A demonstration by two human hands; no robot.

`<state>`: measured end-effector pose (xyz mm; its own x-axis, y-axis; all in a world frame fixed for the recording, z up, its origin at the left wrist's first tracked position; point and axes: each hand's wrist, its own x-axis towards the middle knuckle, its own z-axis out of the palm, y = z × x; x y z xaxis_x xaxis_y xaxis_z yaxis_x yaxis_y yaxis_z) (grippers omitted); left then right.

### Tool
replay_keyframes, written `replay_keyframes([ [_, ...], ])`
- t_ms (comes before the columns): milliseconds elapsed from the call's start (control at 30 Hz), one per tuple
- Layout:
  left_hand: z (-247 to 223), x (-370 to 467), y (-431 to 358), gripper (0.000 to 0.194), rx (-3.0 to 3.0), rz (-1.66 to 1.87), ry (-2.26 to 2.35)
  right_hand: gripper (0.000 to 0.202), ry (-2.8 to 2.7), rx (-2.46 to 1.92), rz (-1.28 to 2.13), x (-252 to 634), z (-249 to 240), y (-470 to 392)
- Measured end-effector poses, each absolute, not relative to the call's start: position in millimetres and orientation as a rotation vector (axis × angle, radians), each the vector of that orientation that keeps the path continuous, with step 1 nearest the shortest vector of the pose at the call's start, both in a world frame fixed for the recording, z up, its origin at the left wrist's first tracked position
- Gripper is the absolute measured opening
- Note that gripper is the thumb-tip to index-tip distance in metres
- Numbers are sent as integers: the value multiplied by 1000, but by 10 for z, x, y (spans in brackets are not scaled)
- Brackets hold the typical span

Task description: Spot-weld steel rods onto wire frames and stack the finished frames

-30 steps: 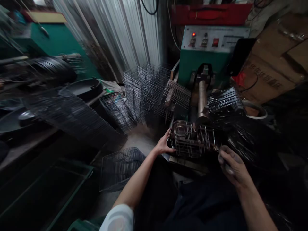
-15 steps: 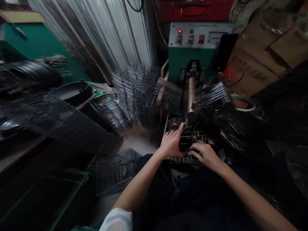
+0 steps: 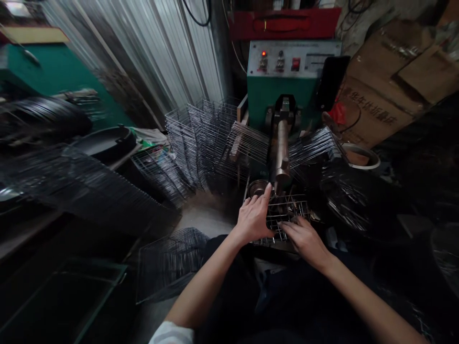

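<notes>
A small wire grid (image 3: 283,208) lies below the metal electrode arm (image 3: 282,155) of a green machine (image 3: 263,93). My left hand (image 3: 253,217) holds the grid's left side, index finger pointing forward near the electrode tip and thumb apart at the near edge. Across the grid's near right part my right hand (image 3: 304,239) lies with its fingers stretched out, touching the wires. Whether a loose wire is under those fingers is too dark to tell. Just beyond my left fingertips sits a round metal dish (image 3: 257,187).
Stacked wire racks (image 3: 195,143) stand left of the machine, and another stack (image 3: 172,258) is by my left forearm. Bundles of wire rods lie on the left (image 3: 251,143) and right (image 3: 311,148) of the electrode arm. Cardboard boxes (image 3: 373,105) lean at the right.
My right hand has gone from curled fingers above the grid to fingers laid straighter across it. My left hand keeps its place on the grid. The view has tilted slightly upward.
</notes>
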<state>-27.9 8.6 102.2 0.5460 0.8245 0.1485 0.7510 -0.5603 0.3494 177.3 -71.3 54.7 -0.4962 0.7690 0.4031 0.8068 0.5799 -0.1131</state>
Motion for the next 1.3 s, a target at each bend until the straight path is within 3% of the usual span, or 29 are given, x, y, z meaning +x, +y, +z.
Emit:
replay_keyframes([
  [433,1062,-201,434,144,2569,473,1285,45,-2341,-1285,-155,1819,570,-399],
  [733,1065,-171,676,128,2541,430,1323,15,-2180,-1592,-362,1704,663,-244],
  [967,1161,-145,858,134,2591,298,1312,16,-2103,-1649,-474,1732,691,-90],
  [1300,1266,-125,1182,137,2644,196,1361,11,-2137,-1613,-331,1819,753,189],
])
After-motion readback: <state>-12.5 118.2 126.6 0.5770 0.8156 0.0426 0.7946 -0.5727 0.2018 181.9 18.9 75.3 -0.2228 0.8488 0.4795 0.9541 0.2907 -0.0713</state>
